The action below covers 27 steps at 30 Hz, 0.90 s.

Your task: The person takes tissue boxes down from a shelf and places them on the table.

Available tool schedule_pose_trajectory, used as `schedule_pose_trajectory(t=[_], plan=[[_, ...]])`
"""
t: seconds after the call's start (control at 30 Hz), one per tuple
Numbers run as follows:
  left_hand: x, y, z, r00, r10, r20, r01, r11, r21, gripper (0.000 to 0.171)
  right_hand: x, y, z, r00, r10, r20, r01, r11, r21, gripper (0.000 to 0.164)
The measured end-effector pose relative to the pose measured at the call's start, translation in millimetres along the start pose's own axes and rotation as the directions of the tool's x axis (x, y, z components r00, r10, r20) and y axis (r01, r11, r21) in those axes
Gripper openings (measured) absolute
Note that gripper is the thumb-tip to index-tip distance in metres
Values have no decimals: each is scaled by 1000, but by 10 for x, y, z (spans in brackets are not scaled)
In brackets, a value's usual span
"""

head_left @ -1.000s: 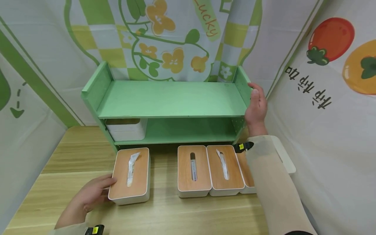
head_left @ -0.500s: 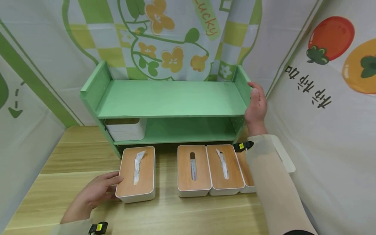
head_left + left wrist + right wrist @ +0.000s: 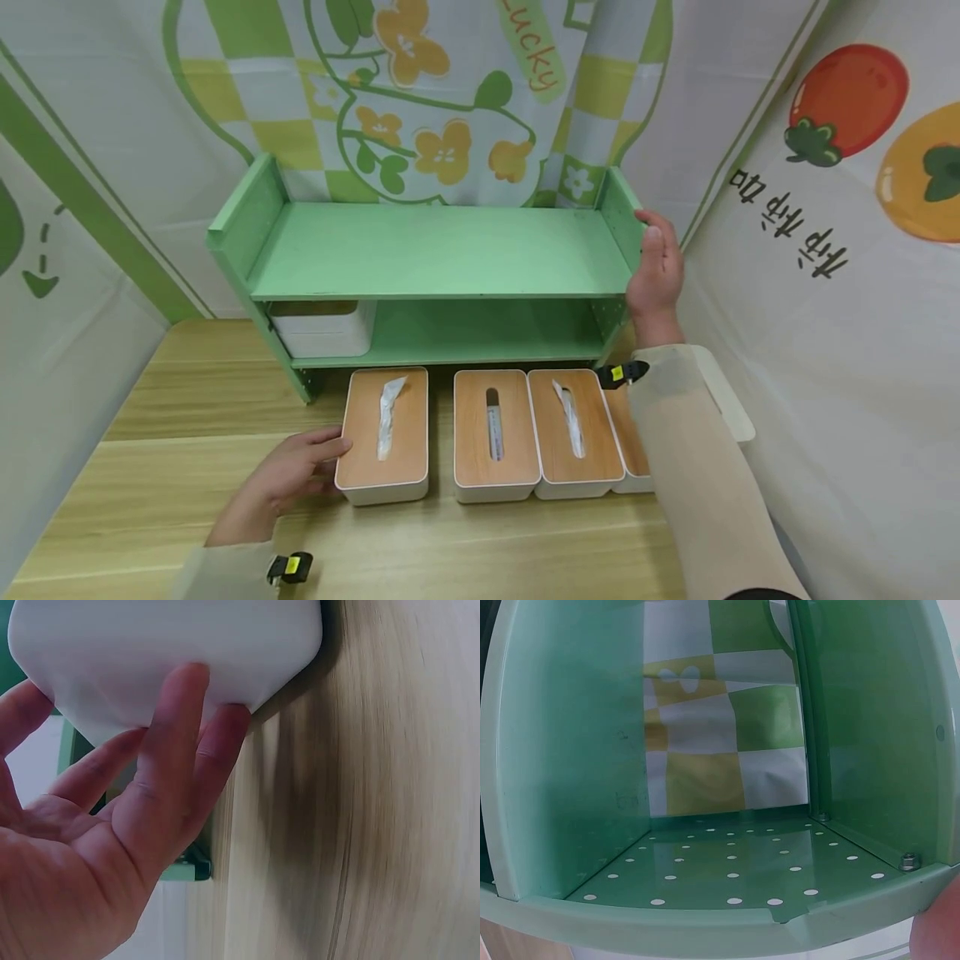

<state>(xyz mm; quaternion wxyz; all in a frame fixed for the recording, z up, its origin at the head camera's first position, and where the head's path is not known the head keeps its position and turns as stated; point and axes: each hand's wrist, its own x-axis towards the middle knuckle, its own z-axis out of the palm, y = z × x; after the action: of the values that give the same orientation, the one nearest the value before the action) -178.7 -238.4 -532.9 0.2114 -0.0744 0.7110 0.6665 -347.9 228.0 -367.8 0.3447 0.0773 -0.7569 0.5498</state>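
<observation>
My left hand rests against the left side of a tissue box with a white body, a wood-look lid and a tissue poking from its slot. The left wrist view shows several fingertips pressing on the box's white wall. Farther right, two more tissue boxes stand side by side: one with a dark slot, one with a tissue sticking out. My right hand holds the right side panel of a green shelf, fingers bent over its edge. Only a bit of that hand enters the right wrist view.
A white box sits at the left end of the lower shelf. Another tissue box is partly covered by the right sleeve. A white object lies right of the forearm. A printed cloth hangs behind the shelf.
The left hand has slid the leftmost tissue box to the right across the wooden table, closer to the other boxes. The right hand stays on the shelf's side panel.
</observation>
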Motion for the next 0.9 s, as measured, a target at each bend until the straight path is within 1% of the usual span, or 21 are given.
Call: schedule_pose_trajectory(t=[0.33,0.47,0.63,0.73,0.9], plan=[[71,3,143,1000,6,16,-5,1000,-27,65,-8,20,-22,999,-42,14,41,999,23,44],[87,24,211,1000,7,15,-7,1000,-21,64,-11,16,-23,1000,-24,14,24,999,28,44],[108,32,297,1000,9,21,-9,1000,-17,62,-14,14,-21,1000,-27,13,27,999,26,44],[118,23,331,1000,2,7,-2,1000,-19,60,-15,17,-21,1000,-22,16,22,1000,22,44],[128,15,345,1000,-9,-16,9,1000,-29,56,-7,34,-27,1000,-15,25,15,1000,20,44]])
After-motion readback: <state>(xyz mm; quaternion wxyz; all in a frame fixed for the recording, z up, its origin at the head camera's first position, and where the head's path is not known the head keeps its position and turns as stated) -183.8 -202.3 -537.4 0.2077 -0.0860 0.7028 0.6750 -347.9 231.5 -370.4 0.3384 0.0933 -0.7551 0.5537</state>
